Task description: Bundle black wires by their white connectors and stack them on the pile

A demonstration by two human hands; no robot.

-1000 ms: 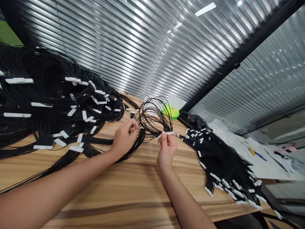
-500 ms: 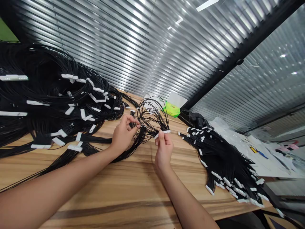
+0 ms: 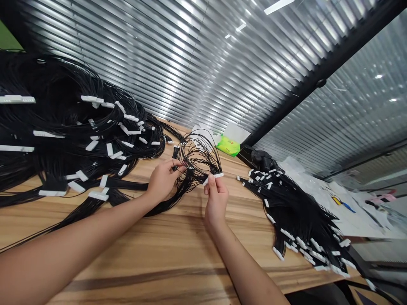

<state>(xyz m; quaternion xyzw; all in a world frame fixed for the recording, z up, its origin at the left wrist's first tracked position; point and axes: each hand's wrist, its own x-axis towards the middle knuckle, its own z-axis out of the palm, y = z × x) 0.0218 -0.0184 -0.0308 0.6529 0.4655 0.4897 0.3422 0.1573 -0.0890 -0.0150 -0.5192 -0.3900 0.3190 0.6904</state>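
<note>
A looped black wire harness (image 3: 203,148) rises above the wooden table between my hands. My right hand (image 3: 216,197) pinches its end by a white connector (image 3: 218,175), thumb on top and fingers curled beneath. On the other side, my left hand (image 3: 163,178) has thumb and forefinger together on the black wires at the loop's left edge. Exactly how many strands it pinches is too small to tell. More black wires run from under the left hand toward the left side of the table.
A large heap of black wire harnesses (image 3: 63,114) with white connectors fills the left. Another bundle (image 3: 295,207) lies at the right. A green packet (image 3: 228,145) stands at the back by the slatted blinds (image 3: 143,55). Blue-and-yellow pliers (image 3: 343,204) lie on a white surface farther right.
Both hands and the looped harness have shifted slightly left in view. The left fingers have closed in a little on the wires, and the right hand keeps its pinch at the connector.
</note>
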